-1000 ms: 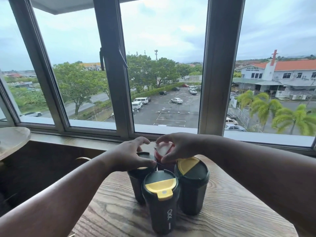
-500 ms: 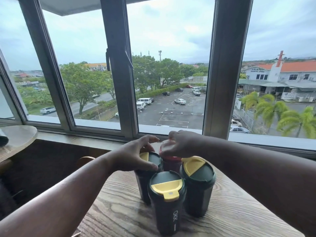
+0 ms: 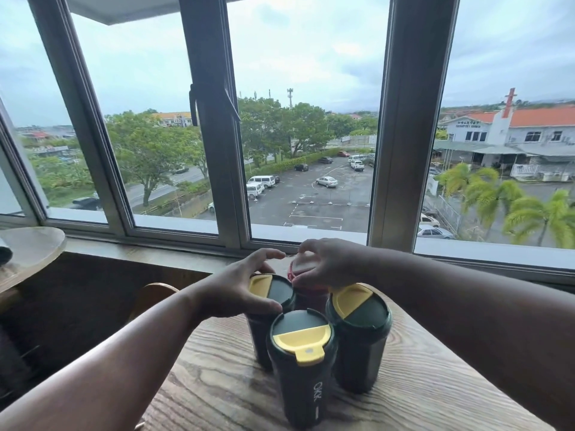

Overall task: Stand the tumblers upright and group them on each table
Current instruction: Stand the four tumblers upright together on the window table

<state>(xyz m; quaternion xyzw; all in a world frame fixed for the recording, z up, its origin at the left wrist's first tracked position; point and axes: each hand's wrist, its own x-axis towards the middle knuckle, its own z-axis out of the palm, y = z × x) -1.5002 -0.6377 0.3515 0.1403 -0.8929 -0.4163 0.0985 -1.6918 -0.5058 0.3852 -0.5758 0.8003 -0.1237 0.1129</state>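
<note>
Four tumblers stand upright, touching in a tight cluster on the wooden table. Three are dark with yellow-flap lids: one in front, one on the right and one at the back left. Behind them is a red tumbler with a pale lid. My left hand spans the back-left dark tumbler's lid, thumb on the near rim and fingers arched over the far side. My right hand grips the red tumbler's lid from above with curled fingers.
A second round wooden table shows at the left edge, with a dark object partly cut off on it. A curved wooden chair back sits below my left forearm. The window sill and large windows run close behind the table.
My left hand has slid back off the dark tumbler's lid, uncovering its yellow flap. The right hand stays on the red tumbler. The tumblers stand as before.
</note>
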